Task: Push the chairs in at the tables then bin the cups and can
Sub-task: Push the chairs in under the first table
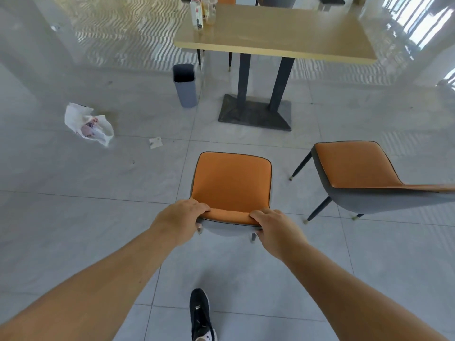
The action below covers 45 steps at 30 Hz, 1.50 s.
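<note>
Floor: pale grey tiles (98, 217), crumpled white bag (88, 124) lying left.
Bench: wooden top (283, 33), bottles at its far left corner.
Bin: grey (185, 85), beside the bench base.
Near chair: orange seat (231, 183), well short of the bench.
Left hand (181, 217): fingers curled over the backrest's left end.
Right hand (278, 230): fingers gripping its right end.
Second chair (357, 168): right, angled away.

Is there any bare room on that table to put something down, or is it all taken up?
Mostly bare. The wooden table is free across its middle, its right side and the near edge. Only the far left corner is crowded, by the labelled bottle and a glass bottle beside it. Both hands, left hand and right hand, grip the orange chair.
</note>
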Each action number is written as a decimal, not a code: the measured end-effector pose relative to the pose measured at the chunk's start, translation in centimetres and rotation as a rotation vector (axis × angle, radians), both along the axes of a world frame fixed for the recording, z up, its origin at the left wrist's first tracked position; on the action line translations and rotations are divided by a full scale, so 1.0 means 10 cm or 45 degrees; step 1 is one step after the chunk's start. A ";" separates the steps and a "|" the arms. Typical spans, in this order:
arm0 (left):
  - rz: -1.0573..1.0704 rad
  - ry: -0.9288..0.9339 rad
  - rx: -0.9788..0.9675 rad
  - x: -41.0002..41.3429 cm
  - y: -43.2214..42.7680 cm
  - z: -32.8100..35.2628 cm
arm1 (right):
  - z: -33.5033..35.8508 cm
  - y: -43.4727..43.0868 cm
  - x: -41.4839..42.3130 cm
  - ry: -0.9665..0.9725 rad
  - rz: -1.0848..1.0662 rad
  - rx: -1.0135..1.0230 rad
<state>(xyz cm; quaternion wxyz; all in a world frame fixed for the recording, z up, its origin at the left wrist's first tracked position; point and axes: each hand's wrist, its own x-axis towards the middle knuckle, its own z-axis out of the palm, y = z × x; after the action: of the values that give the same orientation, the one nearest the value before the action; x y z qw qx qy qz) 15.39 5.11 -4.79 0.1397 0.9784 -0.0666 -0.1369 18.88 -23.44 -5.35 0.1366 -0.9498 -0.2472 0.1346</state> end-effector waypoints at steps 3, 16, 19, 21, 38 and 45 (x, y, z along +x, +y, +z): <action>-0.022 -0.004 -0.013 0.50 0.19 0.01 | 0.02 0.20 0.42 0.010 -0.045 -0.004; -0.107 0.009 -0.004 2.96 0.53 0.01 | 0.06 0.55 2.79 0.033 -0.138 -0.023; -0.105 0.032 -0.005 3.58 0.55 0.03 | 0.07 0.56 3.40 0.027 -0.117 -0.027; -0.096 0.042 0.012 4.00 0.58 0.04 | 0.08 0.57 3.83 0.026 -0.097 -0.026; -0.119 0.015 0.054 6.92 0.98 0.14 | 0.11 1.17 6.63 -0.009 -0.337 -0.061; -0.290 -0.008 0.215 7.15 0.26 0.89 | 0.73 0.66 6.26 0.068 -0.481 -0.152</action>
<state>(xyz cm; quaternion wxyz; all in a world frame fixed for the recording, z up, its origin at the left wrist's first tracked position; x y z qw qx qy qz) 86.92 7.72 4.14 0.0402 0.9732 -0.1660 -0.1542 81.48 -16.84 1.90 0.1094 -0.9818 -0.0523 0.1462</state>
